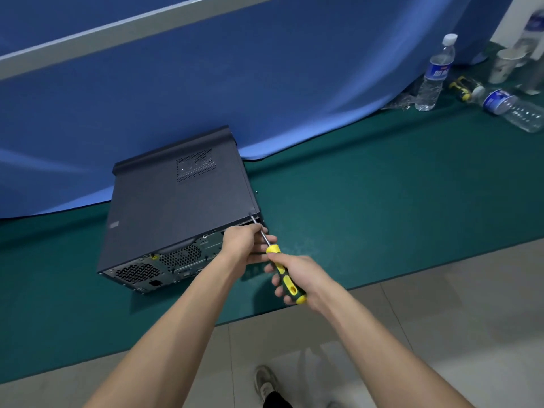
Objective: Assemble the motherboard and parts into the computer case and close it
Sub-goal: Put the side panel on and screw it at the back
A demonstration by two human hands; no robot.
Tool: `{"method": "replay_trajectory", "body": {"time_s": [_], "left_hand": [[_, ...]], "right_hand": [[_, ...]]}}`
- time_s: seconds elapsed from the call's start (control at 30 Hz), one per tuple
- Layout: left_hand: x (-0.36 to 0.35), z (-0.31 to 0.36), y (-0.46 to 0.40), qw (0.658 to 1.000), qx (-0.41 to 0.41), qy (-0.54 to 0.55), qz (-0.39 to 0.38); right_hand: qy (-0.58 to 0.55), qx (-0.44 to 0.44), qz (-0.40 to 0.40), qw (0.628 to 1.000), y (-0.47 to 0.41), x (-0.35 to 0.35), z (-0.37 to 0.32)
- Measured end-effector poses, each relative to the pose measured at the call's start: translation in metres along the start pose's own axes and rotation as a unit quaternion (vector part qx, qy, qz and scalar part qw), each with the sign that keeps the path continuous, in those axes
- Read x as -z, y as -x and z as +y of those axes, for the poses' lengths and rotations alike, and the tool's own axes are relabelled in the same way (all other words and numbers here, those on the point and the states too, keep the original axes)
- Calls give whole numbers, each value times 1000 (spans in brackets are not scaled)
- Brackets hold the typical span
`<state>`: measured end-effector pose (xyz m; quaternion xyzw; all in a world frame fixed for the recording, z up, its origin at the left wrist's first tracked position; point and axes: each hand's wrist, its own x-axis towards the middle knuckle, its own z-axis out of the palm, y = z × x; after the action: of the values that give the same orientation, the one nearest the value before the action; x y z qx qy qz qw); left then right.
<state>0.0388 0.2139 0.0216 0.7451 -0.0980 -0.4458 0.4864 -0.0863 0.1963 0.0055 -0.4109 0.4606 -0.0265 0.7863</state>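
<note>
A black computer case [173, 210] lies on its side on the green mat [368, 207], its side panel on top and its rear ports and fan grilles facing me. My right hand [297, 278] grips the yellow and black handle of a screwdriver [284, 273]. The metal shaft runs up to the case's rear right corner, tip at the panel edge. My left hand [245, 244] rests against the case's rear near that corner, its fingers pinching the shaft. The screw itself is hidden.
At the far right stand a water bottle [435, 75], a second bottle lying down [512, 108], paper cups [503, 64] and a small yellow and black tool [465, 86]. Blue cloth [265, 83] hangs behind the case. The mat's front edge borders a tiled floor [441, 319].
</note>
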Motion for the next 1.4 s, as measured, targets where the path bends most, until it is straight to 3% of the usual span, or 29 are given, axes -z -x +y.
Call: {"method": "replay_trajectory", "body": {"time_s": [0.07,0.17,0.27,0.4,0.6,0.8,0.93,1.1,1.2,1.4], "left_hand": [[-2,7,1,1000,-26,14,4],[0,23,-1,998,-64,15,14],[8,41,-10,994,-109,8,0],[23,64,-44,987,-153,-58,8],[44,83,-132,953,-154,-244,94],[58,84,-191,834,-252,-463,164],[56,76,-201,757,-357,-525,154],[54,76,-205,728,-375,-550,167],[53,76,-205,727,-371,-554,164],[52,75,-208,730,-373,-546,174]], "right_hand": [[128,63,31,989,-1,8,-9],[360,142,110,916,-11,13,-23],[429,175,170,870,-27,16,-45],[399,173,226,872,-58,14,-80],[337,138,248,898,-129,17,-119],[281,95,277,914,-209,12,-133],[292,69,294,907,-254,8,-131],[240,51,270,931,-295,2,-129],[233,49,245,940,-311,-3,-130],[301,34,252,919,-326,-6,-137]]}}
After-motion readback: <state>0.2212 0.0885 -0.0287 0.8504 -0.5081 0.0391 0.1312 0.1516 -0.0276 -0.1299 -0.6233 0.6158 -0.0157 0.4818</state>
